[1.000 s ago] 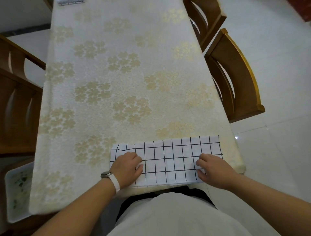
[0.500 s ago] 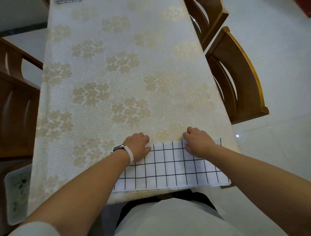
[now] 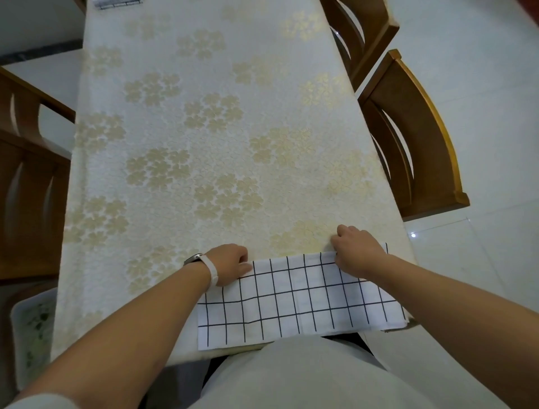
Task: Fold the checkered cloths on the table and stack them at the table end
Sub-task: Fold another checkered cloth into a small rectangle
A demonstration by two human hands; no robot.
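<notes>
A white cloth with a black grid (image 3: 297,300) lies folded into a long strip at the near end of the table (image 3: 204,146), its near edge at the table's edge. My left hand (image 3: 230,262), with a white wristband, grips the cloth's far left corner with curled fingers. My right hand (image 3: 355,251) pinches the far edge near the right end. Both forearms reach across the cloth. A second folded pile of checkered cloth (image 3: 118,3) shows at the far end of the table, mostly cut off by the frame.
The table wears a cream cover with gold flowers. Two wooden chairs (image 3: 414,131) stand along the right side, another chair (image 3: 26,163) on the left. A white tray (image 3: 32,330) sits low at the left, below the table.
Both hands moved from the cloth's near half to its far edge. Since half a second ago the right hand has slid right along that edge.
</notes>
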